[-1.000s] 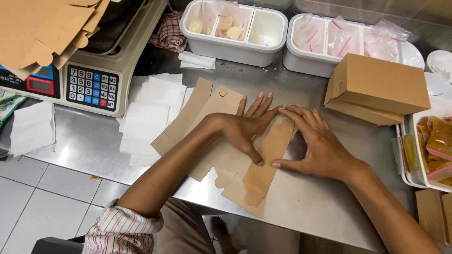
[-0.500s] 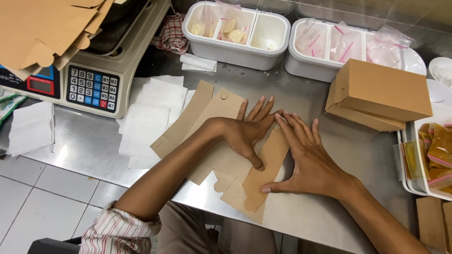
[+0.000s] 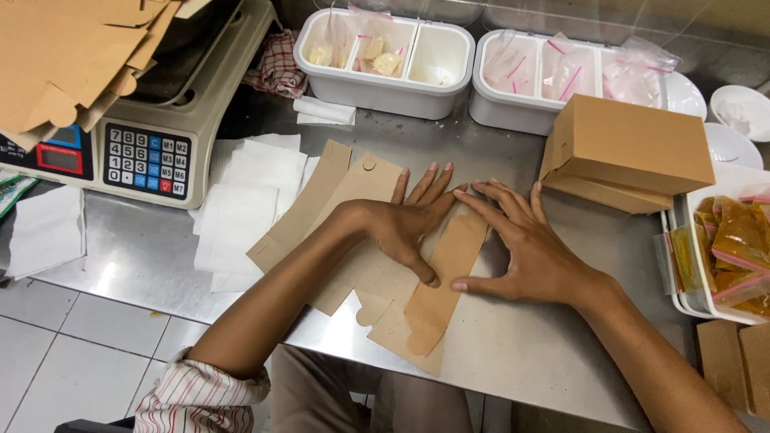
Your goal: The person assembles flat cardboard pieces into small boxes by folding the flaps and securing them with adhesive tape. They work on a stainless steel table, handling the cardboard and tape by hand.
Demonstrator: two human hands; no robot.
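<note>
A flat brown cardboard box blank (image 3: 353, 200) lies on the steel table (image 3: 521, 361). One side panel (image 3: 445, 277) is folded over onto it. My left hand (image 3: 405, 224) presses flat on the blank, fingers spread, thumb on the folded panel. My right hand (image 3: 525, 252) lies flat beside it, fingers on the panel's upper end and thumb along its right edge. Neither hand grips anything.
A finished brown box (image 3: 630, 152) stands at the right. Two white divided tubs (image 3: 377, 56) (image 3: 553, 80) with small bags line the back. A weighing scale (image 3: 152, 144) under loose cardboard blanks (image 3: 72, 56) sits left. White paper sheets (image 3: 245, 200) lie beside the blank. A tray of sauce sachets (image 3: 734, 248) sits far right.
My right hand slid up and slightly left along the folded panel, closer to my left hand. The panel now lies flatter. My left hand stayed put.
</note>
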